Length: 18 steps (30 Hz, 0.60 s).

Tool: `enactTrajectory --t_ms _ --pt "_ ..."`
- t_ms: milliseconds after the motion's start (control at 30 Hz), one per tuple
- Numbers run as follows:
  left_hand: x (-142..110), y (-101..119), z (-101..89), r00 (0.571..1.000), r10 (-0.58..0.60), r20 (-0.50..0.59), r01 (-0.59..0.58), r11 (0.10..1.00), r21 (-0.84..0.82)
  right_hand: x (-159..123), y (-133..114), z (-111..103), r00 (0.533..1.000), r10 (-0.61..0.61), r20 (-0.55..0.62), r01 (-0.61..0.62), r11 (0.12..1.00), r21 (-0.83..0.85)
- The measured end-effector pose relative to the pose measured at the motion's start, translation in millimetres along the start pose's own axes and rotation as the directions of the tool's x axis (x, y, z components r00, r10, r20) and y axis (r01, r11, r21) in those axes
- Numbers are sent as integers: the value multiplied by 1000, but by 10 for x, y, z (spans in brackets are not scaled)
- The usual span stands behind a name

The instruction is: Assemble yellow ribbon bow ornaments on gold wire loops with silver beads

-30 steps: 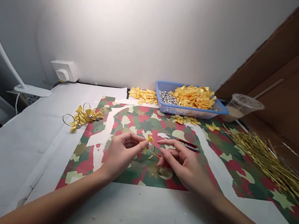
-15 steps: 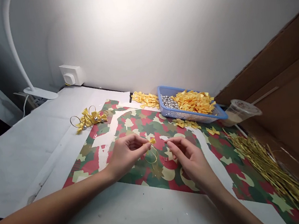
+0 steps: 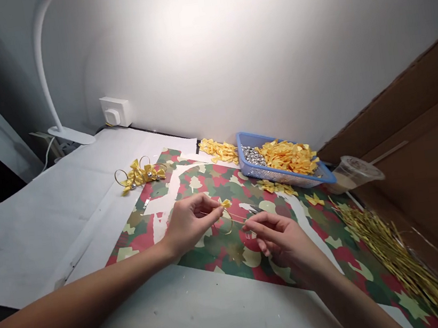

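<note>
The left hand (image 3: 190,224) pinches a small yellow bow (image 3: 226,203) between thumb and forefinger, with a gold wire loop (image 3: 227,222) hanging just below it. The right hand (image 3: 284,242) is close by and apart from the left, its fingertips (image 3: 249,224) drawn together near the loop; whether they grip anything is impossible to tell. The metal tip of a small tool (image 3: 254,209) lies just beyond those fingers. Both hands hover over a sheet of red and green patterned paper (image 3: 231,254). Beyond the right hand sits a blue basket (image 3: 268,172) holding a heap of yellow bows (image 3: 288,157) and silver beads (image 3: 252,154). Loose bows (image 3: 219,150) lie in a pile ahead of the left hand, and more (image 3: 276,188) lie along the basket's near side. Further right of the right hand lies a bundle of gold wires (image 3: 388,254), with a clear plastic cup (image 3: 357,171) above it. Ahead and left of the left hand rests a cluster of finished bows (image 3: 140,175) with wire loops and beads, on white paper (image 3: 48,218).
</note>
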State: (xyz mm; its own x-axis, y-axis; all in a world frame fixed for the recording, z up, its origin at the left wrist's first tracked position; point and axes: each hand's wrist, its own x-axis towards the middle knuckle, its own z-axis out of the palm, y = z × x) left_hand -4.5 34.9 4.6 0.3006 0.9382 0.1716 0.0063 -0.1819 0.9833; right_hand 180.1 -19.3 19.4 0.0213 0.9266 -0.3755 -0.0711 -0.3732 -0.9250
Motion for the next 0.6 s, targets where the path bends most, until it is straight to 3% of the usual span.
enactTrajectory --t_ms 167,300,467,600 --pt "-12 -4 -2 1000 -24 19 24 1000 -13 -63 -124 2 1000 -28 -13 28 998 51" --pt "-17 -10 -5 997 -39 59 41 999 -35 -67 -222 48 986 -146 77 157 974 -166" --pt "-6 -16 -14 995 -38 91 43 998 -45 12 -334 64 909 -394 134 405 761 -507" --pt "-5 -18 -11 993 -26 116 32 998 -53 91 -432 45 845 -479 237 513 605 -609"
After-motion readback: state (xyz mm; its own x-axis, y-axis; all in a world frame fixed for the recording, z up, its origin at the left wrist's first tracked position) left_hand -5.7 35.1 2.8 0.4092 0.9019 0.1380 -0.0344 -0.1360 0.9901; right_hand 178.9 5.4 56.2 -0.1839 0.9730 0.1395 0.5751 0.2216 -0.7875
